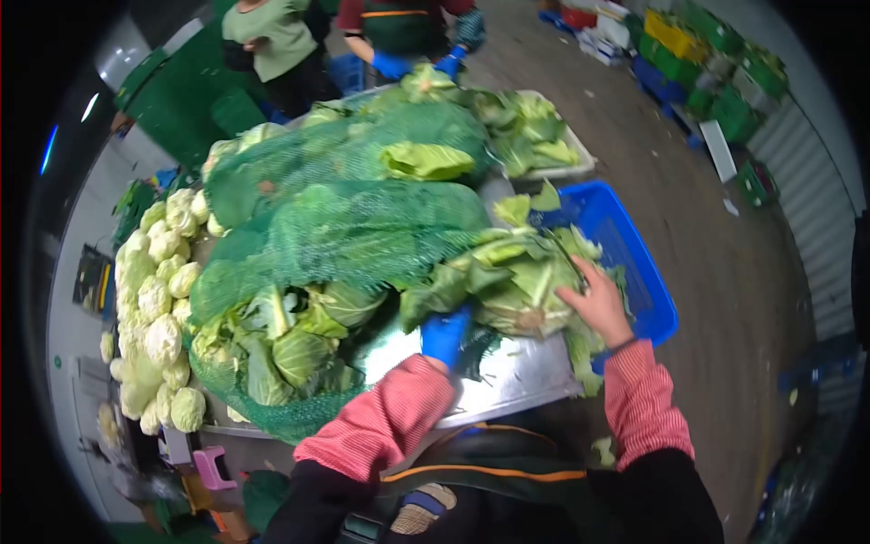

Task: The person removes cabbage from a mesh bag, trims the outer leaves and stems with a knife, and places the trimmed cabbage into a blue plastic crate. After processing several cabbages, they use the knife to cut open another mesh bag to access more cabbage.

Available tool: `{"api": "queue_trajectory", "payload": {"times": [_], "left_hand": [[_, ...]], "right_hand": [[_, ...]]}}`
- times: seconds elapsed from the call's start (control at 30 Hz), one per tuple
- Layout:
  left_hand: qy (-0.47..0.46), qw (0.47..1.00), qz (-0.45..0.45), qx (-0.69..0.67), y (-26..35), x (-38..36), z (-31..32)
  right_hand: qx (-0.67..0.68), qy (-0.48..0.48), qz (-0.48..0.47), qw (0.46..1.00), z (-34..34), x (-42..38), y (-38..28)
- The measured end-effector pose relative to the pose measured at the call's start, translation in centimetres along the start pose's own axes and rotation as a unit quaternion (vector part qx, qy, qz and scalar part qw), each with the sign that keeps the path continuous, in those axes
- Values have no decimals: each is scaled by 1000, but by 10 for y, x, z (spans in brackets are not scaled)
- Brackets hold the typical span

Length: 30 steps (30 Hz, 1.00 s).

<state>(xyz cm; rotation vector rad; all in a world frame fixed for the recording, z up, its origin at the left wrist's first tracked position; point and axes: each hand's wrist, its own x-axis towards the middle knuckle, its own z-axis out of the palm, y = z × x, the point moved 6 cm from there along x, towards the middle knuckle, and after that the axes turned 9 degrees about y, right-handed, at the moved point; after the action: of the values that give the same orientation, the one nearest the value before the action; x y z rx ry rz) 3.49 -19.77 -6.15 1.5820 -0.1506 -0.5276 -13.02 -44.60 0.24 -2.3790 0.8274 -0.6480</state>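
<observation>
A large leafy cabbage (526,286) lies at the table's near right, its outer leaves spread and its cut stem end toward me. My left hand (444,335), in a blue glove, grips its left side, the fingertips hidden under the leaves. My right hand (596,304), bare, is at the cabbage's right side, closed around a thin dark knife (564,249) that is partly lost against the leaves. Left of my hands, a green mesh sack (362,231) lies open toward me, with several untrimmed cabbages (304,354) in its mouth.
A blue basket (648,263) with loose leaves stands right of the metal table (498,381). Pale trimmed cabbages (159,299) pile up at left. Another mesh sack (344,145) and a white tray (580,163) of cabbages lie farther back. Two people stand across the table, one wearing blue gloves (394,65).
</observation>
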Motion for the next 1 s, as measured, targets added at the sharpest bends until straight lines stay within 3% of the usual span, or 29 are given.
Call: {"api": "queue_trajectory", "payload": {"times": [0.03,0.07,0.17,0.27,0.37,0.47,0.5,0.57,0.6,0.7,0.73,0.8,0.83,0.87,0.93,1.0], "left_hand": [[6,992,3,125,-30,23,-17],[-10,994,95,53,-33,27,-10],[-85,995,11,58,-16,24,27],[-88,995,-16,35,-17,34,44],[-78,996,-50,0,-23,44,49],[-73,993,-90,-33,-22,38,46],[-72,992,-103,-32,-17,29,40],[-72,991,-116,-2,7,0,27],[-85,990,-103,41,28,-20,20],[-161,955,55,243,98,-59,26],[-167,920,159,316,108,-65,33],[-83,857,245,446,85,-62,35],[-70,950,136,272,59,-53,34],[-46,964,100,242,45,-50,38],[-43,980,74,182,50,-52,57],[-15,919,207,335,62,-53,68]], "right_hand": [[3,3,-7,1000,3,5,3],[0,-9,14,1000,5,9,8],[-18,-53,44,997,6,14,14],[-50,-59,116,990,-9,10,10],[-20,-33,103,994,5,-1,32],[211,-60,116,969,35,0,49],[214,-30,80,973,46,-4,60],[252,-195,276,907,45,-10,52],[264,-278,368,847,48,-20,44],[373,-330,361,789,95,-49,46],[396,-286,293,821,113,-55,48],[425,-187,151,873,144,-72,52],[382,-281,260,841,116,-71,41],[329,-368,365,789,96,-79,37],[246,-261,326,875,68,-69,51],[211,-191,203,937,45,-63,57]]}}
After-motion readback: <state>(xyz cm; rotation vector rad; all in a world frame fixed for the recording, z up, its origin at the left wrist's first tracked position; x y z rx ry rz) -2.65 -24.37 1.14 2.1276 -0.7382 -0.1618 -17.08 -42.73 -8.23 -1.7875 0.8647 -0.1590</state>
